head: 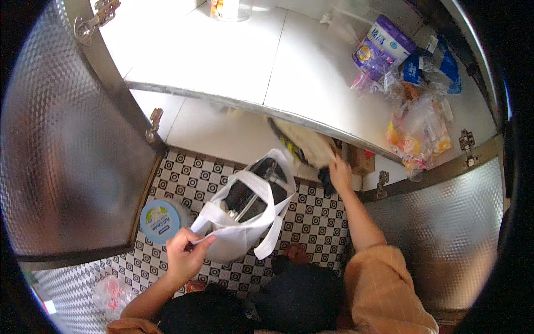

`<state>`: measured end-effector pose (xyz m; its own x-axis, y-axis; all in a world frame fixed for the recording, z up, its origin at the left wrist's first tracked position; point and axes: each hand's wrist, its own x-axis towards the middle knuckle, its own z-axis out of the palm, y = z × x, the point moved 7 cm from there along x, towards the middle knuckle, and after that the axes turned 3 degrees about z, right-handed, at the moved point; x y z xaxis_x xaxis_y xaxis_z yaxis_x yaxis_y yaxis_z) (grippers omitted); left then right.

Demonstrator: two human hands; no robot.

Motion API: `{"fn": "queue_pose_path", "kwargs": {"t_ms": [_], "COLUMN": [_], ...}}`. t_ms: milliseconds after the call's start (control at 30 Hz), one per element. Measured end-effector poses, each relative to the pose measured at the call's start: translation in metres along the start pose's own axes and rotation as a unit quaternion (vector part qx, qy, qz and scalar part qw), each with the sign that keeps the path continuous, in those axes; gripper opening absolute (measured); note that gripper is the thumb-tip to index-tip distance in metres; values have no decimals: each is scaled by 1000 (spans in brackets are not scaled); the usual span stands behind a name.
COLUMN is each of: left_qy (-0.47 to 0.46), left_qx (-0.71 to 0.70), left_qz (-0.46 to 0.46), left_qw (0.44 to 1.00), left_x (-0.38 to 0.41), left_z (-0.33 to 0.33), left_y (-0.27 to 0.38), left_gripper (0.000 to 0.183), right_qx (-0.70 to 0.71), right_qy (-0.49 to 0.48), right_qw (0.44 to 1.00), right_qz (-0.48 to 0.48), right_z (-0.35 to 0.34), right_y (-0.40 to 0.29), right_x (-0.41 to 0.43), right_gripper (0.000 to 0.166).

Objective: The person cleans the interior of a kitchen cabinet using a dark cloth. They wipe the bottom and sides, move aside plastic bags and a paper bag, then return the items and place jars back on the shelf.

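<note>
My left hand (187,252) pinches the rim of a white fabric tote bag (233,244) with looped handles. Inside the bag are dark items and a thin metal rod (248,206); the rest of its contents is hidden. My right hand (340,177) reaches to the lower cabinet compartment and grips the edge of a pale, flat, blurred item (308,140), possibly a bag. A yellow-and-black edge shows along its left side. Just below my right hand is a black object (326,179) that I cannot identify.
Open textured metal doors (75,146) (442,234) flank the cabinet. A white tiled shelf (233,62) holds a purple tub (381,46) and plastic packaging (421,125). A cardboard box (362,160) sits below. On the patterned floor stands a blue-lidded tub (159,221); a clear plastic bag (112,294) lies nearby.
</note>
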<state>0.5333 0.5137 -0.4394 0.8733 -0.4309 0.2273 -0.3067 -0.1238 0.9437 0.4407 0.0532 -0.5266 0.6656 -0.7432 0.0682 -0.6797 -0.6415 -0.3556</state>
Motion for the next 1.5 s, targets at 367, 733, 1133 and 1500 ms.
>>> {"fn": "queue_pose_path", "kwargs": {"t_ms": [367,733,1133,1500], "left_qy": [37,-53,-448,-413], "left_qx": [-44,145,357,344], "left_qz": [-29,37,244,247], "left_qw": [998,987,783,806], "left_x": [-17,15,25,20], "left_z": [-13,-6,82,80], "left_y": [-29,6,66,57], "left_gripper": [28,24,69,41], "right_qx": [452,729,779,750], "right_qy": [53,22,-141,-247], "right_qw": [886,642,495,516], "right_qz": [88,236,359,332], "right_z": [-20,34,103,102], "right_y": [123,191,115,56], "right_x": [-137,-155,-214,-234], "right_gripper": [23,45,62,65]}}
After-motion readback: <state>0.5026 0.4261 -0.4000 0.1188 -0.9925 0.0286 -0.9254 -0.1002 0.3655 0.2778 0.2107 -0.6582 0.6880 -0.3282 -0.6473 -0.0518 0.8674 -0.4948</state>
